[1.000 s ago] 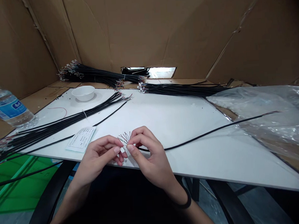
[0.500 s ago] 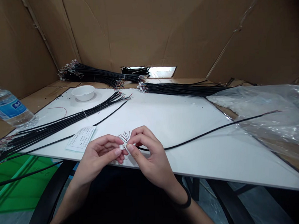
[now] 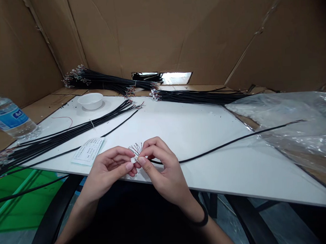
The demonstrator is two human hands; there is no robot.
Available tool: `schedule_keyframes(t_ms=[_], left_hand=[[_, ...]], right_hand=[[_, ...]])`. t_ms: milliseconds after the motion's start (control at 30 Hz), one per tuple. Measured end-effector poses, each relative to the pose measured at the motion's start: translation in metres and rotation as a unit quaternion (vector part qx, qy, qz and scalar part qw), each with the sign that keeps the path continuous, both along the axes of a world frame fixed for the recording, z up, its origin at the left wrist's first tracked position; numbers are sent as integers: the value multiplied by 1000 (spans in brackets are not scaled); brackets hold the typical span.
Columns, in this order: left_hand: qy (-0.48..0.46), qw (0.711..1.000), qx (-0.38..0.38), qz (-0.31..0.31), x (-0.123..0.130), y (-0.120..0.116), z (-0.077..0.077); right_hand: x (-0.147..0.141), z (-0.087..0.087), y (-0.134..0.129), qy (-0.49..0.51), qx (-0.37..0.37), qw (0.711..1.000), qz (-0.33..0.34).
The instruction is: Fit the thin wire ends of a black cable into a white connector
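Near the front edge of the white table, my left hand (image 3: 110, 168) pinches a small white connector (image 3: 133, 160) between thumb and fingers. My right hand (image 3: 164, 165) is closed beside it, thumb and index finger pressed on a thin wire at the connector. Several fine coloured wires (image 3: 136, 148) fan out above the fingertips. They belong to a black cable (image 3: 216, 148) that runs from under my right hand to the right, its far end over a plastic bag. The fingertips partly hide the connector and wire ends.
A bundle of black cables (image 3: 70, 131) lies at left, near a paper label (image 3: 88, 152), a white bowl (image 3: 91, 101) and a water bottle (image 3: 11, 117). More cables (image 3: 197, 97) lie along the back. A clear plastic bag (image 3: 294, 118) covers the right side.
Both hands stay almost in place. The white connector and my left fingertips have shifted very slightly to the right.
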State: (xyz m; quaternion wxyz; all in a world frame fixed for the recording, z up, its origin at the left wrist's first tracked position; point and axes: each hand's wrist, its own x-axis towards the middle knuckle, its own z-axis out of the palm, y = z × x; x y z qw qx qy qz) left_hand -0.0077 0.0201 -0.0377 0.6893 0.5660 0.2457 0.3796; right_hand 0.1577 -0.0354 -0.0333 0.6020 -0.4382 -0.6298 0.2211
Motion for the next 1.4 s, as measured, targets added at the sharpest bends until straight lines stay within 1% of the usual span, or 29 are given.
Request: schedule_keyframes(t_ms=[267,467,667,800,1033,1167,1267,1400], left_hand=[[6,1000,6,7,1,0,1],[6,1000,18,15,3,0,0],[5,998,32,49,5,-4,-2],[15,993,66,101,7,-8,-3],[45,966,159,199,14,-13,-9],[65,930,247,263,15,-16,-14],[86,908,293,286,16,-17,-17],[94,893,322,301,18,-17,-19]], right_hand=[[0,-1,0,0,3,1000,2],[-1,0,0,1,8,1000,5],[-1,-1,1,0,16,1000,7],[0,-1,1,-1,16,1000,7],[0,-1,0,-5,15,1000,7],[1,-2,0,-13,14,1000,6],[1,-2,0,-16,12,1000,6],[1,-2,0,-16,10,1000,5]])
